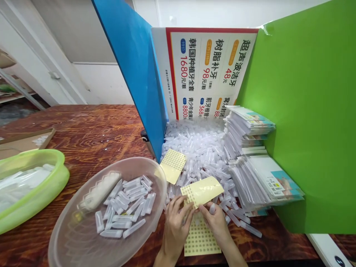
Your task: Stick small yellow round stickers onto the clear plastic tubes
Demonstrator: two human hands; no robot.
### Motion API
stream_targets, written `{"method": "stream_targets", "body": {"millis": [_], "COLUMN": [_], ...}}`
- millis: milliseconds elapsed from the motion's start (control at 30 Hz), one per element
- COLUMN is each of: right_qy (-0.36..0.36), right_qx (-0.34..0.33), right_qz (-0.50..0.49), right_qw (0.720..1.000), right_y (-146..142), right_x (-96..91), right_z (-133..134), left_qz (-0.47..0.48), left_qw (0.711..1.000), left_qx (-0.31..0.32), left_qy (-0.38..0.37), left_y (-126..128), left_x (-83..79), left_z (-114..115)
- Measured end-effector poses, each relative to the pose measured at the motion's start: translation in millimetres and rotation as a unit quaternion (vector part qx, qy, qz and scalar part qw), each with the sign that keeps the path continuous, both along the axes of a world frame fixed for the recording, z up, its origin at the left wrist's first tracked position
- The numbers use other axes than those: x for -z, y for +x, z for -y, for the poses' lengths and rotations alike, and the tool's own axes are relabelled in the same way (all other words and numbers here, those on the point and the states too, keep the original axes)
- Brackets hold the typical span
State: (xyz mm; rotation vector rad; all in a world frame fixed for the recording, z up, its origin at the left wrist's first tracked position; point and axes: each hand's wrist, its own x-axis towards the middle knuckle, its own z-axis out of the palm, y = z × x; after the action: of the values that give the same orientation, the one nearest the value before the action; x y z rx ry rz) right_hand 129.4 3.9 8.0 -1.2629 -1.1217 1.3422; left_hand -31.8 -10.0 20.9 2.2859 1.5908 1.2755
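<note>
My left hand point(175, 226) and my right hand point(215, 222) meet near the table's front edge. Both pinch the lower edge of a yellow sticker sheet point(202, 191) that curls upward. Under my hands lies another yellow sheet of small round stickers point(198, 241), flat on the table. A small clear tube point(212, 208) sits by my right fingers; whether they grip it I cannot tell. Behind the hands spreads a heap of clear plastic tubes point(197, 148). A third yellow sheet point(172, 165) rests on the heap's left side.
A clear plastic bowl point(69, 237) holding several capped tubes sits left of my hands. A green basin point(59, 174) stands at the far left. Stacks of leaflets point(261, 178) lie to the right. Blue point(133, 63), printed point(208, 70) and green point(306, 111) boards wall in the heap.
</note>
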Motion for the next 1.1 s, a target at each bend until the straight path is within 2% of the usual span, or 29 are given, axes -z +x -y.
{"method": "stream_targets", "body": {"millis": [100,233,400,667,1100], "right_qy": [0.012,0.026,0.052,0.11,0.139], "right_qx": [-0.012,-0.015,-0.019,-0.025,-0.032], "right_qz": [0.04,0.087,0.097,0.108,0.13], "right_qw": [0.999,0.996,0.994,0.988,0.981], "right_y": [-0.1,1.8,3.7,3.4,0.0], "right_x": [-4.2,-5.2,-5.9,-18.6,-15.3], "right_z": [-0.2,3.1,5.3,7.5,13.2], "left_qz": [0.006,0.045,0.092,0.137,0.178], "left_qw": [0.999,0.997,0.993,0.988,0.977], "left_qx": [0.035,0.042,0.052,0.046,0.044], "left_qy": [-0.021,-0.042,-0.051,-0.054,-0.112], "left_y": [0.7,2.0,4.3,9.9,8.8], "left_x": [-2.9,-5.7,-6.9,-4.9,-5.3], "left_z": [2.4,1.1,-2.4,0.0,6.0]}}
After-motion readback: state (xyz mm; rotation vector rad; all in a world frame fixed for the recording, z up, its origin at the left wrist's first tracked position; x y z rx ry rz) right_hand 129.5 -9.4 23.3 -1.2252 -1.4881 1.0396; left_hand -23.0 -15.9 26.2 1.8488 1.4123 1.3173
